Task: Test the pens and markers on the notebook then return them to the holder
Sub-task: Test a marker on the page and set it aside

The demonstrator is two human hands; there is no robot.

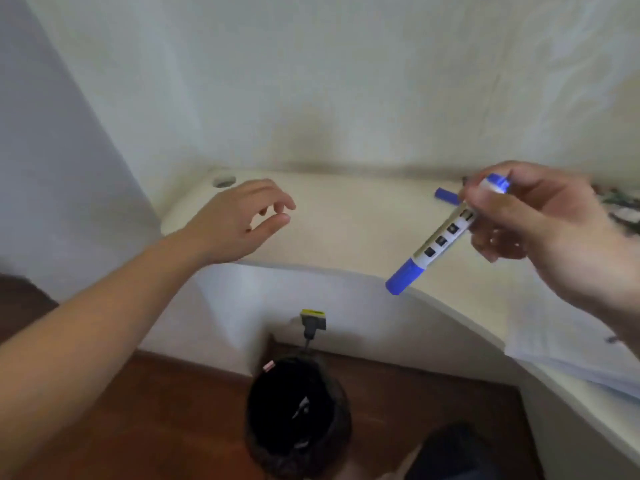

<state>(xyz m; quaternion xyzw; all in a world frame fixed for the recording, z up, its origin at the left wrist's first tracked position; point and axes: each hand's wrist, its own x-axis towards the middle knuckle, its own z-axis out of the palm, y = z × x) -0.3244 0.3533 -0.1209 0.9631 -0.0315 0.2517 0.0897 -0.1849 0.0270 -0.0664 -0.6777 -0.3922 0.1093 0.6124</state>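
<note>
Blue at both ends and white along its barrel, a marker (pixel 446 236) hangs in mid-air above the front edge of a cream desk (pixel 346 223), pinched near its upper end by the curled fingers of a person's right hand (pixel 540 226). Its long axis runs on a diagonal: the capped blue end points down and to the left, toward the floor, while the other blue end rises up and to the right, tucked against the thumb. Black squares mark the white barrel. The left hand (pixel 239 220) reaches out over the desk's left side, fingers loosely bent, thumb and forefinger nearly meeting, gripping nothing. A loose blue cap (pixel 446 195) lies flat on the desk behind the marker, near the wall. At the right edge of the desk sits a white notebook (pixel 568 348), partly covered by the right forearm. A round cable hole (pixel 224 181) is cut into the desk's far left corner. Below, on the reddish wooden floor (pixel 166 403), stands a dark waste bin (pixel 298 417) with a black liner; small pale scraps show inside it, too blurred to identify. A yellow-topped plug (pixel 313 320) sits on the white wall just above the bin.
</note>
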